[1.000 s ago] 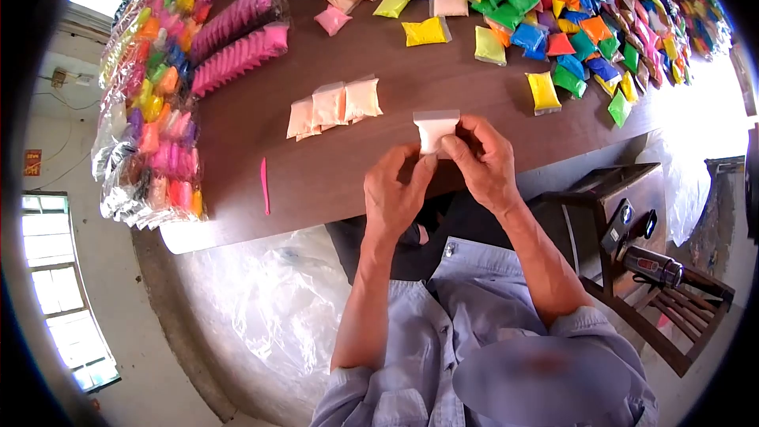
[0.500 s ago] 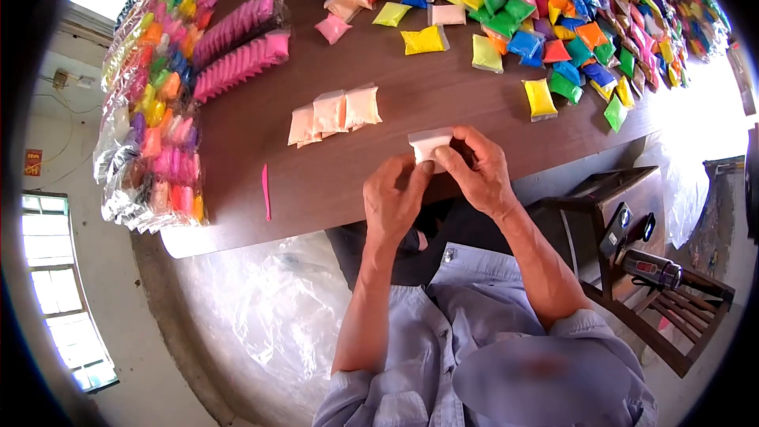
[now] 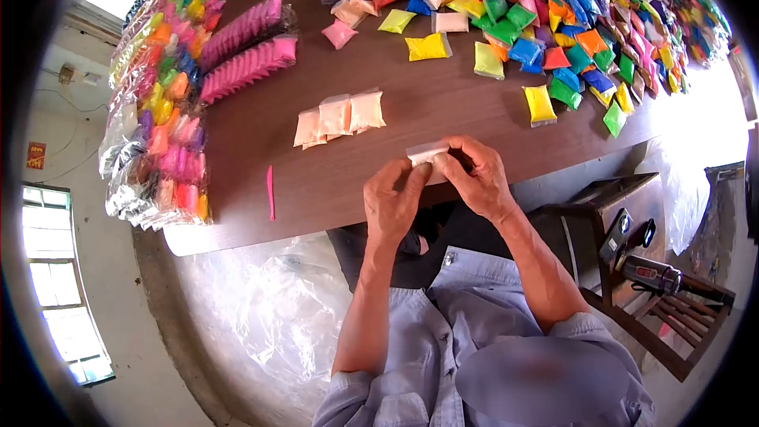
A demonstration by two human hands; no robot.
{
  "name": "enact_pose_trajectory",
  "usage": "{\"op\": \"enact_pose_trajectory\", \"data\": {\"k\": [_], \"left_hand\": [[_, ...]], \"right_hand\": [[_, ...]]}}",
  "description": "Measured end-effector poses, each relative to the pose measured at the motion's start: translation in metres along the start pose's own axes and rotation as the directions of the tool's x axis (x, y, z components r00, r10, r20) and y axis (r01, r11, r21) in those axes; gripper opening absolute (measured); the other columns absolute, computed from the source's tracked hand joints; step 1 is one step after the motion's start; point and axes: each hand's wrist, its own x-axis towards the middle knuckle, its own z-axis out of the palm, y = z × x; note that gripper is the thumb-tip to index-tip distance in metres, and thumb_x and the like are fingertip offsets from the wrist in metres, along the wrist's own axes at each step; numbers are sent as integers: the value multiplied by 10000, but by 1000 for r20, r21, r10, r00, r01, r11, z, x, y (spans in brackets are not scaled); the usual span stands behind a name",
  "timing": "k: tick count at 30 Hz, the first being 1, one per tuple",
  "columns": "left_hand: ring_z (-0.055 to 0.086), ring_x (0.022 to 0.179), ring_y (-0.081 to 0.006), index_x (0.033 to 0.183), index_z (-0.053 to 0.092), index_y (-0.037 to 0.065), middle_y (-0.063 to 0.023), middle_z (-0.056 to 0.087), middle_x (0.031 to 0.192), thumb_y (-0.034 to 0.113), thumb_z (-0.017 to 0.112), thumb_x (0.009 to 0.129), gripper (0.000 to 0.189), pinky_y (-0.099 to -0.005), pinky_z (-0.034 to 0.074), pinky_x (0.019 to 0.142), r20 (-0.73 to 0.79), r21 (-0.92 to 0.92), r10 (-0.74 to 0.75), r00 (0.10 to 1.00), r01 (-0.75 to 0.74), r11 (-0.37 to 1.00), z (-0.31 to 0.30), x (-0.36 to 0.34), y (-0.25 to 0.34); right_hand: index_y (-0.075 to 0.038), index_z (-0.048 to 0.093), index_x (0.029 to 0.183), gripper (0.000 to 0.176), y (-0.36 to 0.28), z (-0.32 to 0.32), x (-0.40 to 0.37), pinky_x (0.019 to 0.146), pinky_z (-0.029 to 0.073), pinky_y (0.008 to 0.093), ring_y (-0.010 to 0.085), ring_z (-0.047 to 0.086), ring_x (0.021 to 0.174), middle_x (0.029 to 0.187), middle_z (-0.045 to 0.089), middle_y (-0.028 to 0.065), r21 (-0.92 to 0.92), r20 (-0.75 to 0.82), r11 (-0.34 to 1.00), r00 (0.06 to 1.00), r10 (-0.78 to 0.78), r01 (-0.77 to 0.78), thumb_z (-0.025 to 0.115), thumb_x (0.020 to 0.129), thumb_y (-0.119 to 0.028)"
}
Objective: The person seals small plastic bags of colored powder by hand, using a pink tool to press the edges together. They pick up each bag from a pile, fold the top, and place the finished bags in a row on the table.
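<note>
Between my two hands is a small clear packet [image 3: 425, 152] with pale contents, held near the table's front edge. My left hand [image 3: 393, 194] is closed on its left side, thumb pressed against it. My right hand [image 3: 477, 178] pinches the other side, and the fingers hide much of the packet. Several peach-coloured packets [image 3: 336, 116] lie overlapping on the table, up and to the left of my hands. Farther left rests a thin pink plastic stick [image 3: 270, 192], apart from both hands.
A large heap of coloured packets [image 3: 553, 39] covers the back right. Pink packets in rows [image 3: 249, 69] and stacked bagged packets [image 3: 162, 126] line the left side. Beyond the table's right edge stands a wooden chair [image 3: 680, 316] with a flask [image 3: 652, 273]. Clear plastic sheeting [image 3: 269, 308] lies below.
The packet in my hands has tilted, so less of its face shows. Both hands stay in nearly the same place, and the view has shifted slightly.
</note>
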Motion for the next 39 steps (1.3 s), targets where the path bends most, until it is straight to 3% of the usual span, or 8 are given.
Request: {"op": "enact_pose_trajectory", "data": {"k": [7, 10, 14, 19, 23, 32, 35, 39], "left_hand": [[492, 712, -62, 908, 711, 26, 43, 586, 740, 247, 751, 1005, 244, -253, 395, 620, 11, -110, -40, 999, 40, 993, -3, 1, 1], [468, 696, -65, 879, 684, 28, 50, 551, 720, 253, 750, 1008, 268, -258, 380, 601, 5, -121, -53, 999, 53, 991, -4, 0, 3], [447, 683, -66, 853, 658, 30, 55, 522, 706, 249, 751, 1009, 285, -267, 368, 584, -12, -43, -12, 1000, 11, 999, -4, 0, -7], [494, 689, -62, 901, 705, 13, 35, 571, 712, 271, 779, 990, 283, -258, 406, 597, 18, -23, -63, 998, 63, 998, -5, 0, -5], [542, 706, -64, 962, 737, 5, 24, 618, 724, 275, 782, 984, 275, -251, 437, 616, 15, -149, -105, 994, 106, 983, -2, 0, -1], [589, 701, -89, 1013, 741, -23, -46, 669, 746, 140, 746, 971, 168, -281, 489, 631, -18, 6, -43, 999, 44, 999, -3, 1, -2], [588, 718, -69, 1032, 745, -27, 9, 672, 777, 120, 731, 977, 158, -262, 477, 628, -101, -175, -131, 986, 112, 978, 1, 0, -5], [625, 743, -61, 1130, 730, -32, -1, 697, 832, 97, 724, 981, 197, -232, 495, 642, -47, -266, -124, 991, 108, 958, -4, 0, 5]], "right_hand": [[-13, 715, 1131, 219, 4, 2, 0, 720, 551, 310, 170, 693, 817, 944, 745, 110, -72, -9, 993, 995, -97, 96, 735, 988, -178], [-16, 707, 1111, 150, 0, 2, 0, 713, 522, 285, 124, 641, 785, 906, 717, 66, -89, -8, 989, 993, -119, 118, 714, 990, -105], [-23, 717, 1107, 159, -4, 1, 0, 707, 540, 301, 163, 672, 788, 927, 732, 94, -96, 14, 992, 996, -86, 87, 721, 992, -132], [-30, 730, 1093, 154, -4, 0, 1, 710, 558, 315, 199, 707, 796, 942, 747, 123, -42, 20, 999, 1000, -17, 17, 730, 987, -141], [-25, 733, 1073, 141, 2, 3, 2, 709, 544, 301, 190, 699, 799, 928, 742, 111, -56, -2, 992, 994, -111, 111, 740, 983, -134], [-18, 721, 1102, 188, -12, 3, 2, 701, 563, 332, 237, 716, 799, 947, 732, 133, -115, 21, 988, 994, -104, 106, 732, 981, -162], [-10, 712, 1112, 214, -15, 5, 1, 705, 577, 353, 283, 735, 817, 973, 737, 160, -168, 14, 975, 989, -145, 145, 731, 973, -171], [-12, 714, 1096, 193, -6, 6, -1, 735, 582, 397, 372, 730, 864, 977, 735, 188, -223, -2, 945, 969, -246, 239, 731, 942, -128]]}}
